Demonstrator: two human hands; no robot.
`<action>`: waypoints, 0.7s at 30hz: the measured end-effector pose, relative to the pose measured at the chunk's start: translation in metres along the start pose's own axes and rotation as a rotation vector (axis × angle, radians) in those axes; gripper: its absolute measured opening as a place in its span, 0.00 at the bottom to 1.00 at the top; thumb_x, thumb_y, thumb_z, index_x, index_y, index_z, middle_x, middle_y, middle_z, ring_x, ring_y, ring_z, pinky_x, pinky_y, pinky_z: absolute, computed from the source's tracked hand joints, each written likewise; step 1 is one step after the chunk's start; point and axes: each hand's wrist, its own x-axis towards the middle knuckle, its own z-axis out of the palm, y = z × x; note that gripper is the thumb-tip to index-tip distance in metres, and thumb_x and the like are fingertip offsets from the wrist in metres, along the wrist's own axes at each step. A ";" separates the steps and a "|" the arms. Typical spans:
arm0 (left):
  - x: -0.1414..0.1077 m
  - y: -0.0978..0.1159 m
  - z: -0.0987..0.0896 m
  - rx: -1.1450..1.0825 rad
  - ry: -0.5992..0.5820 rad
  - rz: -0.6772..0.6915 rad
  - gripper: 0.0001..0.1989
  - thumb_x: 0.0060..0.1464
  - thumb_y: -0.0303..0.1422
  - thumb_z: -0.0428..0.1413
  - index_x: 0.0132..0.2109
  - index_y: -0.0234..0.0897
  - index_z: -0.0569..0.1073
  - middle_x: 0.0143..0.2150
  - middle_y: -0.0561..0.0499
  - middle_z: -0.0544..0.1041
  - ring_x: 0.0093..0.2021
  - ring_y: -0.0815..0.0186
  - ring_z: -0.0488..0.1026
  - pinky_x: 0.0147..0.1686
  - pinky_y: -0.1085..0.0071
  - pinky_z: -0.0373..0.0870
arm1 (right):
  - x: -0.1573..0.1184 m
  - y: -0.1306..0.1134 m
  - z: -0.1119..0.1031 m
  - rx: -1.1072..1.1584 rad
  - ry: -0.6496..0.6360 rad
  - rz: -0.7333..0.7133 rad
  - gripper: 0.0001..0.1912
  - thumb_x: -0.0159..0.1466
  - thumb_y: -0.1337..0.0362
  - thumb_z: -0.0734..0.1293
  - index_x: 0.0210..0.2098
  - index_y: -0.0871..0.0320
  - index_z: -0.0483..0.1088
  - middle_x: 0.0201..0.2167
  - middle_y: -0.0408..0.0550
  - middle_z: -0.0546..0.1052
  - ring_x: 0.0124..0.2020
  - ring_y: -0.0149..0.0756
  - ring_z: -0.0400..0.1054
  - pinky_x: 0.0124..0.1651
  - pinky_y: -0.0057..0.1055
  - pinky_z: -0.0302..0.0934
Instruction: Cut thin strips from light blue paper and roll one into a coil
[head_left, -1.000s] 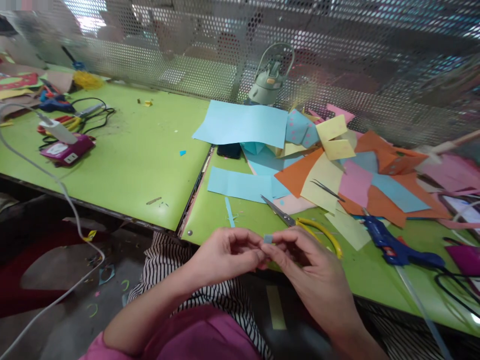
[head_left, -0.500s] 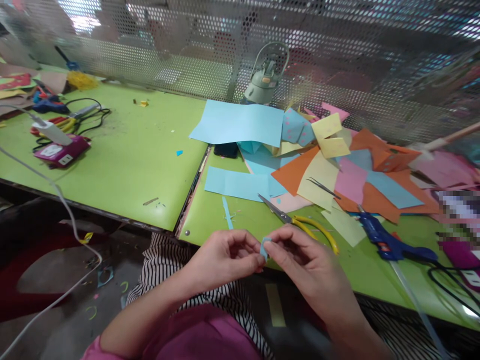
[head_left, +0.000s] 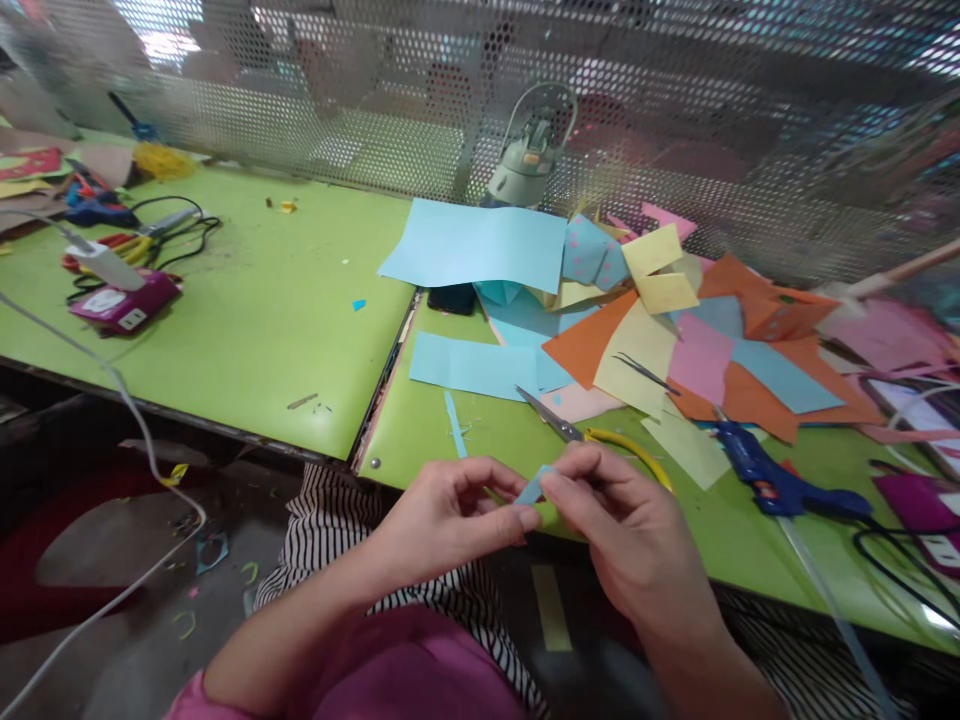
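A small light blue paper piece (head_left: 533, 487) is stretched between my two hands, just over the table's front edge. My left hand (head_left: 457, 518) pinches its lower left end between thumb and fingers. The upper right end sits in the pinch of my right hand (head_left: 626, 520). Beyond my hands lie scissors (head_left: 574, 433) with yellow handles, partly hidden by my right hand. A narrow blue strip (head_left: 454, 424) rests on the green table left of them, and a wider blue strip (head_left: 476, 367) lies behind it.
A large blue sheet (head_left: 480, 245) lies near a bottle (head_left: 523, 165). Coloured paper scraps (head_left: 701, 360), tweezers (head_left: 645, 373) and a blue glue gun (head_left: 780, 483) are on the right. A purple power socket (head_left: 124, 303) sits far left; a white cable hangs at the front left.
My right hand has moved slightly right and up from my left. More of the blue piece shows between them, now slanting up to the right.
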 end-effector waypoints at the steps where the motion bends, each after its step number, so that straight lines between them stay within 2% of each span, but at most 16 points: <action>1: 0.001 0.000 0.000 -0.033 -0.002 0.005 0.15 0.52 0.42 0.65 0.36 0.34 0.75 0.26 0.54 0.74 0.26 0.73 0.69 0.28 0.77 0.65 | 0.000 -0.001 0.001 0.009 -0.002 0.011 0.14 0.59 0.52 0.71 0.26 0.54 0.70 0.20 0.39 0.65 0.23 0.29 0.57 0.24 0.26 0.57; 6: 0.003 0.008 -0.003 -0.074 0.075 0.072 0.13 0.50 0.39 0.66 0.31 0.33 0.75 0.25 0.54 0.75 0.25 0.74 0.70 0.29 0.78 0.67 | -0.002 -0.002 0.001 0.018 0.033 0.049 0.14 0.59 0.53 0.71 0.26 0.54 0.68 0.18 0.35 0.57 0.21 0.27 0.47 0.22 0.26 0.47; 9: 0.002 0.014 -0.009 -0.012 0.144 0.101 0.11 0.50 0.37 0.66 0.31 0.33 0.76 0.25 0.53 0.76 0.26 0.73 0.71 0.29 0.77 0.68 | -0.005 -0.001 0.000 -0.006 0.069 0.078 0.12 0.59 0.54 0.70 0.26 0.54 0.68 0.19 0.35 0.56 0.21 0.27 0.46 0.23 0.28 0.42; 13: 0.001 0.023 -0.013 0.083 0.197 0.150 0.09 0.51 0.35 0.65 0.31 0.34 0.76 0.26 0.53 0.75 0.26 0.72 0.70 0.28 0.76 0.66 | -0.008 -0.005 0.000 -0.073 0.030 0.066 0.09 0.58 0.58 0.70 0.26 0.54 0.70 0.20 0.36 0.57 0.22 0.28 0.48 0.24 0.28 0.42; 16: 0.003 0.033 -0.013 0.156 0.192 0.187 0.08 0.52 0.35 0.64 0.30 0.34 0.76 0.26 0.52 0.75 0.27 0.71 0.70 0.28 0.76 0.65 | -0.007 -0.011 -0.002 -0.103 -0.028 0.038 0.09 0.59 0.59 0.70 0.24 0.54 0.70 0.19 0.36 0.56 0.22 0.28 0.47 0.24 0.28 0.43; 21: 0.019 0.053 -0.013 0.118 0.164 0.234 0.11 0.55 0.40 0.62 0.33 0.35 0.76 0.29 0.51 0.77 0.27 0.72 0.71 0.28 0.75 0.65 | 0.001 -0.010 -0.007 -0.027 0.037 0.010 0.14 0.59 0.53 0.71 0.25 0.55 0.69 0.19 0.36 0.56 0.22 0.28 0.47 0.23 0.28 0.43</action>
